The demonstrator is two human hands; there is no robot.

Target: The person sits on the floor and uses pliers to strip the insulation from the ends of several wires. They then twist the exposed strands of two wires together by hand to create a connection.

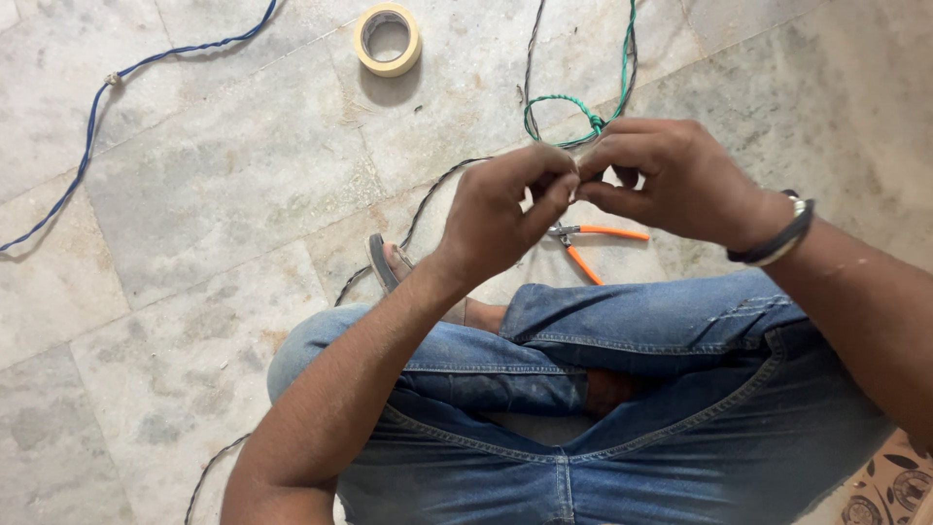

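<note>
Person sits cross-legged on the marble floor (194, 194) in blue jeans (622, 389); left hand (505, 209) and right hand (671, 180) meet fingertip to fingertip above the knees, both pinched shut on something small at the join, too hidden to tell, likely the end of the green twisted wire (573, 107) that loops just beyond the right knuckles. Orange-handled pliers (593, 243) lie on the floor just under the hands, untouched, and a thin black wire (428, 204) runs past the sandalled foot (389, 262). Farther out: roll of masking tape (388, 39) flat on the floor, blue twisted wire (87, 136) well off to the left; no containers in view.
</note>
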